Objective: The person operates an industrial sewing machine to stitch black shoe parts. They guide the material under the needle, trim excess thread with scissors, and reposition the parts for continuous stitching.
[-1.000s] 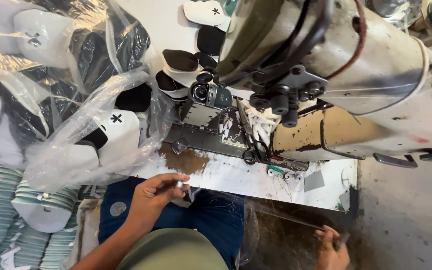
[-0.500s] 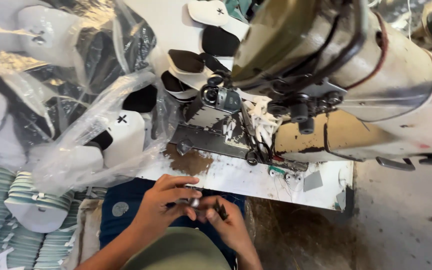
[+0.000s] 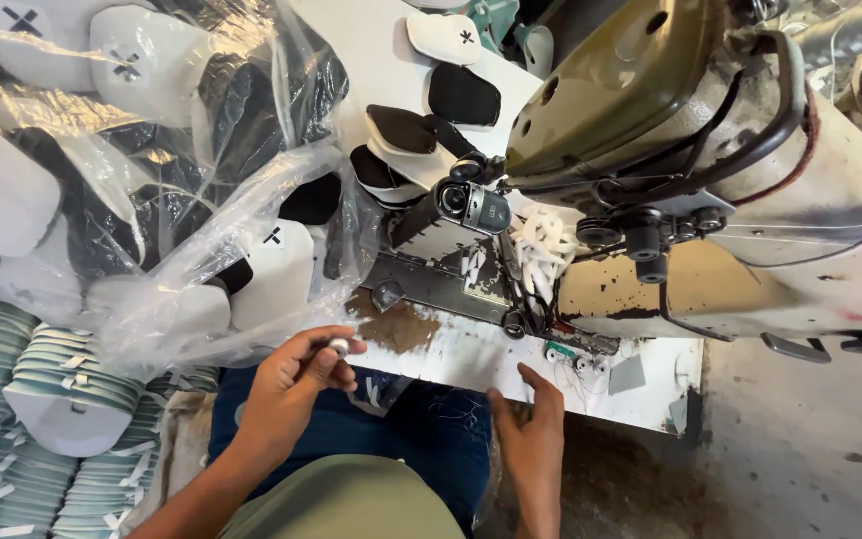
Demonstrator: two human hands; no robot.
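Note:
My left hand [image 3: 296, 384] is closed around a small silvery round part [image 3: 338, 346], probably a bobbin, held just under the front edge of the white sewing table [image 3: 471, 354]. My right hand [image 3: 531, 419] is empty with its fingers spread. It reaches up to the table's front edge below the needle area [image 3: 521, 314] of the olive and cream sewing machine [image 3: 710, 180]. Both hands hover above my lap in blue trousers.
A clear plastic bag [image 3: 182, 200] of white and black cut pieces lies at the left of the table. Stacks of pale green and white pieces [image 3: 42, 399] stand at the lower left. Loose black and white pieces [image 3: 431, 110] lie behind the machine. Bare floor [image 3: 800, 469] is on the right.
My right hand came from the lower right to meet my left hand at my lap, then moved up to the table edge. My left hand has stayed by the edge, holding the small part.

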